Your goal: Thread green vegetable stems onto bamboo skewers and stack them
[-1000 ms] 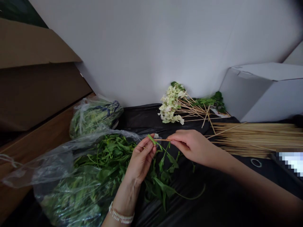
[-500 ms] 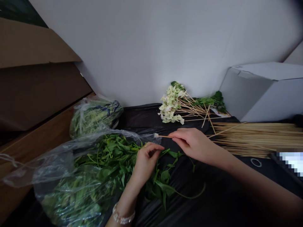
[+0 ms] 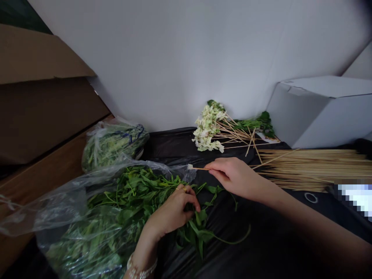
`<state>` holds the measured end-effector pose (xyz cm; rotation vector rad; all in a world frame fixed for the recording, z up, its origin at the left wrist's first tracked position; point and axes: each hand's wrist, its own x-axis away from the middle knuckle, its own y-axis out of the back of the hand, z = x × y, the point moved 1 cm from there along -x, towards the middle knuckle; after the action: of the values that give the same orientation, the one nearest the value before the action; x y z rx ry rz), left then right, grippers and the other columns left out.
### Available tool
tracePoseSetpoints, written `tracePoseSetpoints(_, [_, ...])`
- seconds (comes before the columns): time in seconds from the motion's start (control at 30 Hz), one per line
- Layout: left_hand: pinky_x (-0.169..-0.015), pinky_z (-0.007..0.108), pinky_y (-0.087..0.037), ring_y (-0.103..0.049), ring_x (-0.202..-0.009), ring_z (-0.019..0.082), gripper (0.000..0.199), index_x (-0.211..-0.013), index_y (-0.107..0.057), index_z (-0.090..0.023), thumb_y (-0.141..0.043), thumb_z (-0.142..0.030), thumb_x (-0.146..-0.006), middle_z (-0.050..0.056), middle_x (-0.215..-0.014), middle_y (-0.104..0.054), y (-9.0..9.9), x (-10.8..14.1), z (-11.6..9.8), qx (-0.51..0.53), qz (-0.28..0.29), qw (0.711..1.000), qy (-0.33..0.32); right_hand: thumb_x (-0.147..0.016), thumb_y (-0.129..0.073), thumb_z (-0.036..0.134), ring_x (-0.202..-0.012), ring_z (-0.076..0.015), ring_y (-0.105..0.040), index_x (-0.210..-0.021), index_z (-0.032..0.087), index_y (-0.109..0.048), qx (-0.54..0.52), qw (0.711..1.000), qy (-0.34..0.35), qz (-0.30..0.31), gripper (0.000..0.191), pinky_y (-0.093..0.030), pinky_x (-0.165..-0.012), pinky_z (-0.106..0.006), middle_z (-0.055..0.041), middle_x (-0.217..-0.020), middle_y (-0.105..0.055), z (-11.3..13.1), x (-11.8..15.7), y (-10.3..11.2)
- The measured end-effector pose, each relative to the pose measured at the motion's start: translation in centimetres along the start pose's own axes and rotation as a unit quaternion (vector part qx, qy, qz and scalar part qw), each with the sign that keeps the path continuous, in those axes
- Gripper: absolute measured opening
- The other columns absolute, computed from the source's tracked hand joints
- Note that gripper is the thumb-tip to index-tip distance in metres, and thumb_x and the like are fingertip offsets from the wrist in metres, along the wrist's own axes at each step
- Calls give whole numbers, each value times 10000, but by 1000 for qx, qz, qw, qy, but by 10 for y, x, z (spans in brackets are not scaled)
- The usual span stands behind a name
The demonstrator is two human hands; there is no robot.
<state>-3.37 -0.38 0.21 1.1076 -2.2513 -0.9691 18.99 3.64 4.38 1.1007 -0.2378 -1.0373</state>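
My right hand point(image 3: 232, 176) pinches a thin wooden skewer point(image 3: 199, 168) with a small white piece at its left tip. Below and left of it, my left hand point(image 3: 177, 207) reaches down into the loose green leaves point(image 3: 200, 232), its fingers curled and parted at the leaves' edge. Whether a leaf is between its fingertips is hard to tell. A heap of leafy greens point(image 3: 139, 190) spills from a clear plastic bag point(image 3: 87, 240) beside the left hand. Behind the hands lie skewers with pale leafy bunches point(image 3: 207, 128) on their left ends.
Many bare skewers point(image 3: 308, 168) lie at the right, before a white box point(image 3: 325, 112). A second bag of greens point(image 3: 116, 143) sits at the back left, near a cardboard box point(image 3: 43, 108). More green stems point(image 3: 252, 124) lie by the wall. Black plastic point(image 3: 226, 255) covers the surface.
My left hand has moved down from near the skewer tip to the loose leaves, and its fingers have spread somewhat. My right hand still holds the skewer in nearly the same place.
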Motion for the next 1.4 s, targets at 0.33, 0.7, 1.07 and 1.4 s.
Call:
tracePoseSetpoints(0.33, [-778, 269, -470, -653, -835, 182, 161, -905, -743, -187, -756, -249, -757, 61, -881, -745, 3, -12, -10, 400, -249, 880, 51, -921, -488, 201, -860, -189, -658, -1060, 209, -704, -15, 999, 3, -53, 257, -471, -775, -332, -59, -992, -732, -1, 0, 7])
tracePoseSetpoints(0.7, [-571, 145, -464, -608, -640, 64, 273, -900, -746, -144, -846, -235, -663, 43, -890, -749, 1, -18, -9, 634, -286, 712, 101, -931, -481, 192, -799, -161, -630, -1003, 214, -684, -19, 1000, 15, -5, 217, -433, -747, -295, -28, -912, -712, 11, 3, 1])
tracePoseSetpoints(1.07, [-590, 147, -496, -621, -618, 64, 326, -944, -761, -136, -853, -244, -651, 59, -873, -770, 1, -17, -10, 646, -278, 702, 112, -932, -478, 189, -838, -169, -641, -1010, 218, -691, -4, 1000, 12, 5, 229, -438, -761, -295, -28, -932, -713, 10, 4, -2])
tracePoseSetpoints(1.4, [-605, 144, -500, -638, -623, 71, 316, -931, -772, -127, -853, -238, -646, 65, -857, -778, 1, -18, -10, 649, -282, 697, 117, -930, -476, 187, -845, -169, -640, -1024, 219, -689, -3, 1000, 5, 6, 235, -443, -775, -303, -29, -939, -711, 9, 4, -4])
